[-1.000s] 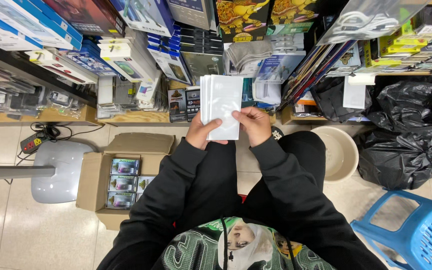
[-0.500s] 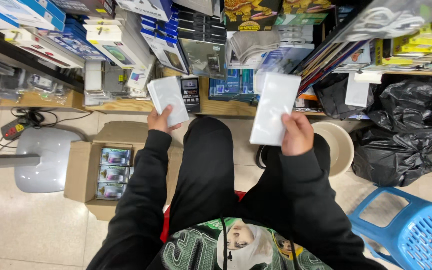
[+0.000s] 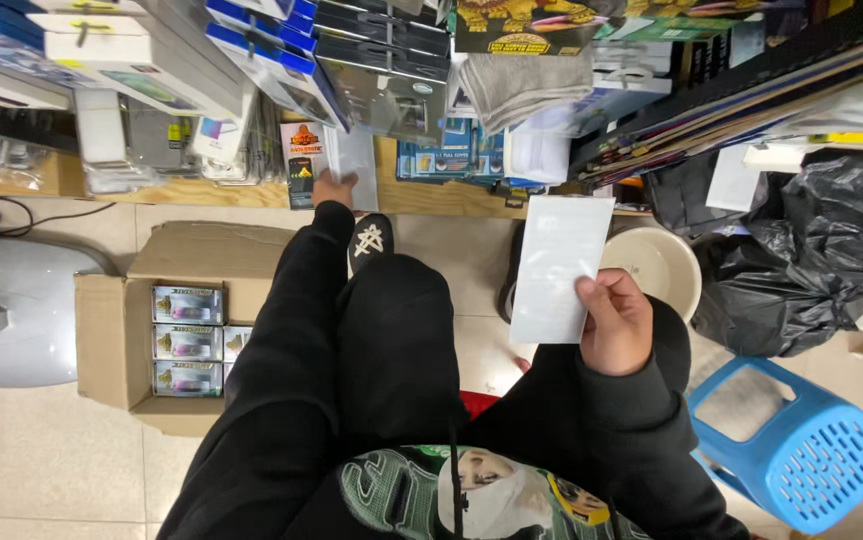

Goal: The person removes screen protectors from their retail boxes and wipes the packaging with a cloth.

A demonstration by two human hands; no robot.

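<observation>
White packets stay pinched in my right hand; my left hand presses another packet flat on the shelf, and I should slide it in straight.

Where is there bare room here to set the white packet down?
Bare floor tile lies below the cardboard box; another patch sits between the wooden shelf edge and the person's knees. The shelf itself is crammed, and black bags crowd the right.
</observation>
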